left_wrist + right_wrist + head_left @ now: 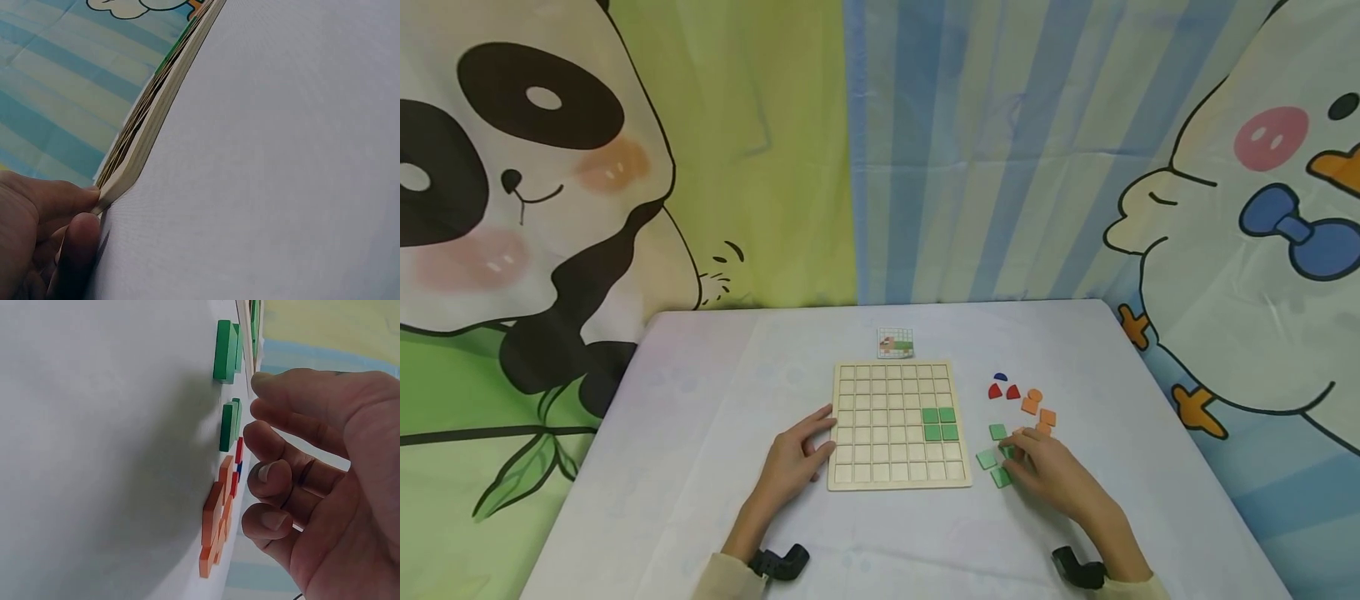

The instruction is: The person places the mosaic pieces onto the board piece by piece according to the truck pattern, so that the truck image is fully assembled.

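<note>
A pale wooden grid board lies on the table, with several green square tiles set in its right side. My left hand is at the board's left edge, its fingertips touching the side. In the left wrist view, the finger and thumb meet the board's edge at a corner. My right hand hovers over loose green tiles right of the board. Seen from the right wrist, the thumb and fingers are loosely bent and apart, holding nothing, beside the green tiles.
Orange pieces, two red pieces and a blue half-round piece lie beyond my right hand. Behind the board is a small picture card. A cartoon-printed curtain hangs behind the white table.
</note>
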`<act>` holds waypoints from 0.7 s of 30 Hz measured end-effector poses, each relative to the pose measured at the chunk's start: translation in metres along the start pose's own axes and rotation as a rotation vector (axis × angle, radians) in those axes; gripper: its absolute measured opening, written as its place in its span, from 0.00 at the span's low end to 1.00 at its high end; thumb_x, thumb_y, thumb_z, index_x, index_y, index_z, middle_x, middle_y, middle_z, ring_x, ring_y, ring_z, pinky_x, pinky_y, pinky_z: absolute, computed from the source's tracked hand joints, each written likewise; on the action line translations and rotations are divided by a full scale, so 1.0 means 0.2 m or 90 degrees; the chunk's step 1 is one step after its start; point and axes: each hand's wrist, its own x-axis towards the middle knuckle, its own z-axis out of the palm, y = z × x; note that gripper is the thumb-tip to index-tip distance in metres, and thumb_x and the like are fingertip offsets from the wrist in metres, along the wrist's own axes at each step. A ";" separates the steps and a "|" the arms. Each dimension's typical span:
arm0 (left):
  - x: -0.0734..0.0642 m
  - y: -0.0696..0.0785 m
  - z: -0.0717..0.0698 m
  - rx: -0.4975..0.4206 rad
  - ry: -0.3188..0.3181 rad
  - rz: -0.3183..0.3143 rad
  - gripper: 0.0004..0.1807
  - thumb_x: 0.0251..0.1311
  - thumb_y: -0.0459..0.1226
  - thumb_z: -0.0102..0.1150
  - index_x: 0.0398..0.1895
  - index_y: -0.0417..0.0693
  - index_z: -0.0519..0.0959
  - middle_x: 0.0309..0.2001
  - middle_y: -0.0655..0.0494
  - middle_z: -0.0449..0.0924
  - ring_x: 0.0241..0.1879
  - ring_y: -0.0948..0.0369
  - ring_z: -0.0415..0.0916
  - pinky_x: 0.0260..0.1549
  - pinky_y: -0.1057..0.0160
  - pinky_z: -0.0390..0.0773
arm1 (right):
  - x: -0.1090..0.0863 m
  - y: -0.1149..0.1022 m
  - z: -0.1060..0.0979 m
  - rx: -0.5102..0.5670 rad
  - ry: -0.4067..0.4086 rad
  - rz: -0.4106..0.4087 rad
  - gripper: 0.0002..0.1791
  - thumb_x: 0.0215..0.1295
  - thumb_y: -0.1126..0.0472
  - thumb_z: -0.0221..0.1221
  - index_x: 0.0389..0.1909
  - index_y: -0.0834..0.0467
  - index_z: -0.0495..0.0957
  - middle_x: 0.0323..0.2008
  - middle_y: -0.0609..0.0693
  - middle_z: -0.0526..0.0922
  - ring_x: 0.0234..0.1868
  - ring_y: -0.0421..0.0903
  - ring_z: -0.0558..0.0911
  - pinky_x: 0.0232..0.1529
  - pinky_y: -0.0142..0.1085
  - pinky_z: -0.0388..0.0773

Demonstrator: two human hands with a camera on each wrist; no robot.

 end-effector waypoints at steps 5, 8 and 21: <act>0.00 0.00 0.00 -0.003 0.000 0.001 0.25 0.65 0.33 0.71 0.66 0.52 0.83 0.75 0.63 0.76 0.14 0.63 0.72 0.14 0.66 0.73 | -0.04 0.01 0.00 -0.005 -0.001 -0.020 0.14 0.62 0.61 0.75 0.48 0.53 0.89 0.31 0.37 0.78 0.35 0.36 0.71 0.35 0.29 0.73; 0.00 0.00 0.00 -0.002 -0.001 -0.001 0.25 0.65 0.33 0.71 0.66 0.52 0.83 0.75 0.63 0.76 0.14 0.63 0.72 0.14 0.66 0.73 | -0.06 0.03 0.00 0.015 -0.022 -0.027 0.13 0.61 0.62 0.75 0.47 0.51 0.89 0.30 0.35 0.75 0.34 0.35 0.70 0.34 0.28 0.70; 0.00 0.00 0.00 -0.008 -0.002 -0.001 0.25 0.65 0.33 0.71 0.66 0.53 0.83 0.75 0.63 0.76 0.14 0.63 0.71 0.14 0.66 0.72 | -0.07 0.07 0.04 0.068 -0.064 -0.019 0.16 0.60 0.62 0.75 0.49 0.51 0.87 0.31 0.36 0.75 0.33 0.33 0.70 0.33 0.27 0.72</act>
